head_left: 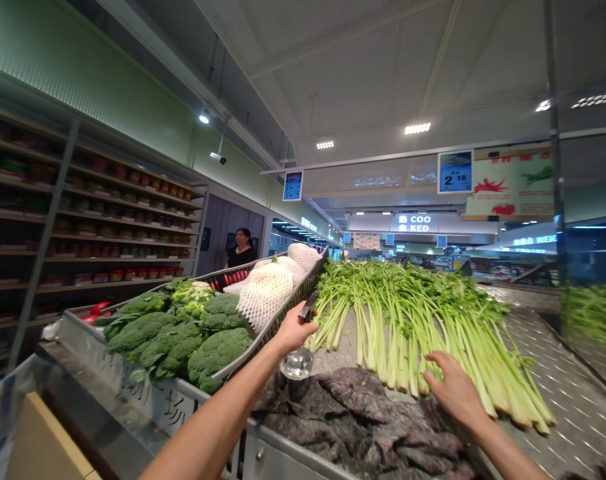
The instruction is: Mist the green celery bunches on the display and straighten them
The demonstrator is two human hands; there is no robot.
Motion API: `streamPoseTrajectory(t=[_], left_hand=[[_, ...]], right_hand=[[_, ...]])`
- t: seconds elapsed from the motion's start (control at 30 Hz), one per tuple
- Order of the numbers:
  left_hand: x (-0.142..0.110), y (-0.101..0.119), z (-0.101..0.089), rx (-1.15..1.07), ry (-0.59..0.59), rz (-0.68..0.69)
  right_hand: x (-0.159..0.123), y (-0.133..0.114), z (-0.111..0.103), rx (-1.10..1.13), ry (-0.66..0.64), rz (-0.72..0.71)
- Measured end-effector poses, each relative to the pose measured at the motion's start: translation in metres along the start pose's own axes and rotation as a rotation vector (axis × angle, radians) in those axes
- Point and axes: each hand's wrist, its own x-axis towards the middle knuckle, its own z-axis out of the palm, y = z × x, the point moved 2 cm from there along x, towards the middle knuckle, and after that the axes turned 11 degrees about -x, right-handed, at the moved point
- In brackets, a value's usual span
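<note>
Clock centred on the bottle (297, 364), as the head view showed it. Left hand (295, 328) wrapped round the bottle's upper part, fist mostly closed; this looked like a sprayer grip, with the dark nozzle (309, 308) above the knuckles and the clear body hanging below. Nozzle lay toward 1, presumably to face it away from the wearer. Far-side fingers hidden; trigger squeeze could not be told.

Right hand (455, 388) at 3, loosely spread, thumb and finger apart, nothing held. It hung over the butt ends of the celery (403, 333); contact could not be judged.

Celery fanned from 1 to 3 on a ridged plate (577, 387), leaves away, butts toward the wearer, probably for easy picking and a neat front. Dark cloth (367, 433) lay crumpled at 5, just short of the butts, perhaps as a cover pulled aside or to hold damp.

Broccoli (170, 347) sat at 9 in a grey crate (155, 400), crowns up, likely for show. Netted heads (265, 290) at 11 leaned by the crate's side wall, the foam seemingly against bruising.
</note>
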Motion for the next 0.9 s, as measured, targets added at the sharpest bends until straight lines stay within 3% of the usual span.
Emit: streamPoseTrajectory(t=[0.17,0.3,0.6,0.9], left_hand=[[0.006,0.024,0.009,-0.148,0.043,0.021],[0.009,0.029,0.020,-0.176,0.095,0.020],[0.009,0.015,0.049,-0.049,0.167,-0.038],[0.008,-0.004,0.043,0.107,0.231,-0.065]], right_hand=[[-0.002,-0.002,-0.005,-0.038,-0.013,0.019],[-0.001,-0.006,-0.010,-0.060,-0.013,0.022],[0.021,-0.021,-0.037,-0.086,0.086,-0.019],[0.042,-0.011,-0.048,-0.151,0.120,0.001]])
